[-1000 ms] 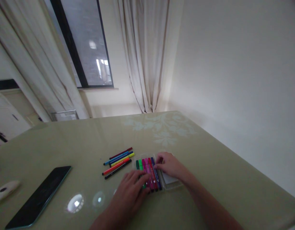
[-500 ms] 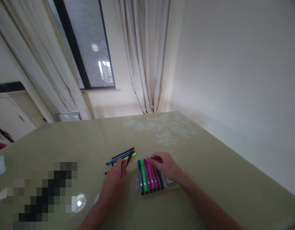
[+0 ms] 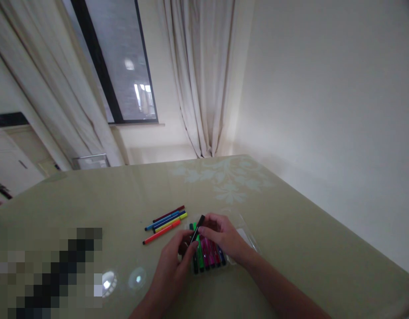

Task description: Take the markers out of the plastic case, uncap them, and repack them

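A black marker pen [image 3: 197, 227] is held slantwise above a clear plastic case [image 3: 239, 219]. My left hand [image 3: 171, 261] pinches its lower part between thumb and fingers. At its upper end, my right hand [image 3: 228, 235] closes thumb and fingertips on it. Below the hands, the case holds a row of capped markers: dark green, green [image 3: 200, 257], pink-purple [image 3: 211, 257], red and dark blue. Left of the case lie several loose markers: a red-orange one [image 3: 162, 232], a yellow one [image 3: 171, 223], blue ones and a dark red one [image 3: 169, 213].
The glossy table [image 3: 101, 195] has a pale floral pattern [image 3: 229, 175] toward its far corner. A white wall [image 3: 330, 133] runs along the right side. Curtains [image 3: 204, 79] and a window [image 3: 125, 57] stand behind. A blurred-out patch [image 3: 58, 270] covers the lower left.
My left hand has moved right from the loose markers to the case, carrying the black marker. My right hand has left the row of markers and taken hold of the black one's upper end.
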`<state>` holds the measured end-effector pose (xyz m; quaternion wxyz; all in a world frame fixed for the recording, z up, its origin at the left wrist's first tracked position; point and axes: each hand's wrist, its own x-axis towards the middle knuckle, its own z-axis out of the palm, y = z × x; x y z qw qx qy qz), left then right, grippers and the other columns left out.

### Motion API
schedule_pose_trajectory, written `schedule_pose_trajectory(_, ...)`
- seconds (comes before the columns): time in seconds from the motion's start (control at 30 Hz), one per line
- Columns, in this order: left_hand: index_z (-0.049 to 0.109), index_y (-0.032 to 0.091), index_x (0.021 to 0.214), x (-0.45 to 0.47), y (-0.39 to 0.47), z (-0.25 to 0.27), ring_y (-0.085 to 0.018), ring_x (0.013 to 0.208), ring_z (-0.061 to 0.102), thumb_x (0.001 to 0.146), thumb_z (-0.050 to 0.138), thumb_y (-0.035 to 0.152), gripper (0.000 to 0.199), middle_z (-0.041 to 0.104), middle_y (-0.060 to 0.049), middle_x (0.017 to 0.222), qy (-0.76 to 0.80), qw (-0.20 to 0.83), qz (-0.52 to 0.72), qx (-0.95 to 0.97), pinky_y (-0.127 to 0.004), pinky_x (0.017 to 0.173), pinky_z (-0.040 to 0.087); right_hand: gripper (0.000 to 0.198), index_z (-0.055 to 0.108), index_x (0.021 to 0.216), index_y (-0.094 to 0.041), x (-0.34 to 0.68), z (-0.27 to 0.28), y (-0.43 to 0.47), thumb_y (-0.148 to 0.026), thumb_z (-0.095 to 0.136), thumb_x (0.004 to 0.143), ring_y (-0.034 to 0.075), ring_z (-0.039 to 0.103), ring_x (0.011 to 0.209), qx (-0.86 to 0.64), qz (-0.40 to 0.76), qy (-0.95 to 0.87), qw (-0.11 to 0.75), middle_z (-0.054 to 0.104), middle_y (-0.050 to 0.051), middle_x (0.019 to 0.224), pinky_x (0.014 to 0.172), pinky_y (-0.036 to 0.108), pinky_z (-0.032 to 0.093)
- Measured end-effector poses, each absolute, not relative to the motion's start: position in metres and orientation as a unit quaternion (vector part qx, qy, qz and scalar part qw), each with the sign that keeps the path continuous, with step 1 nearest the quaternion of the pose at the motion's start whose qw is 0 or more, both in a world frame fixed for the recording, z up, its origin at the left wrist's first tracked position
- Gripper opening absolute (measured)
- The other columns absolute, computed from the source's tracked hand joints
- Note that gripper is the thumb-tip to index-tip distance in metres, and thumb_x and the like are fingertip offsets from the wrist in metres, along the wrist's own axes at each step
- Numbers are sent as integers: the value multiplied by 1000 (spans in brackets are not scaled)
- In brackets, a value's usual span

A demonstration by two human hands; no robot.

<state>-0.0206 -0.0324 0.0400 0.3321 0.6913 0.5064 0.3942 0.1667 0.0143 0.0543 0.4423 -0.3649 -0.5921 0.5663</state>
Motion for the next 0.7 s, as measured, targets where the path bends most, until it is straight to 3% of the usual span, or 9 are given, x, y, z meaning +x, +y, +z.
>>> schedule_pose_trajectory(0.1, 57, 24, 135, -21, -38, 32, -25, 108, 66, 100, 53, 45, 41, 71, -10, 122, 465, 262, 346, 771, -37, 93, 54, 25, 70, 94, -18, 178, 62, 21, -40, 76, 82, 16, 63, 78, -373, 564, -558, 481, 70, 2, 85, 71, 27, 47)
schedule_pose_trajectory(0.2, 45, 32, 150, -20, -43, 25, -27, 132, 55, 98, 58, 41, 54, 59, -6, 147, 387, 157, 251, 874, -44, 112, 44, 26, 70, 92, -17, 203, 70, 33, -40, 74, 80, 15, 61, 71, -415, 534, -551, 489, 70, 2, 80, 62, 25, 45)
schedule_pose_trajectory(0.3, 40, 34, 153, -19, -44, 21, -28, 134, 52, 96, 60, 44, 61, 55, -4, 151, 374, 95, 181, 904, -47, 114, 41, 25, 71, 88, -16, 229, 73, 42, -39, 73, 77, 14, 61, 67, -472, 509, -567, 444, 70, 3, 76, 61, 25, 45)
schedule_pose_trajectory(0.47, 47, 32, 149, -20, -42, 24, -31, 125, 57, 92, 65, 52, 63, 62, -7, 141, 418, 39, 170, 892, -49, 107, 43, 28, 73, 89, -14, 234, 62, 43, -38, 74, 74, 13, 62, 61, -516, 533, -590, 319, 71, 2, 71, 58, 25, 48)
schedule_pose_trajectory(0.7, 45, 41, 149, -13, -46, 26, -27, 124, 56, 95, 62, 24, 59, 61, -2, 141, 359, -10, 154, 920, -45, 106, 42, 15, 67, 84, -16, 207, 46, 32, -28, 73, 78, 13, 64, 55, -536, 509, -620, 264, 70, 0, 63, 52, 22, 50)
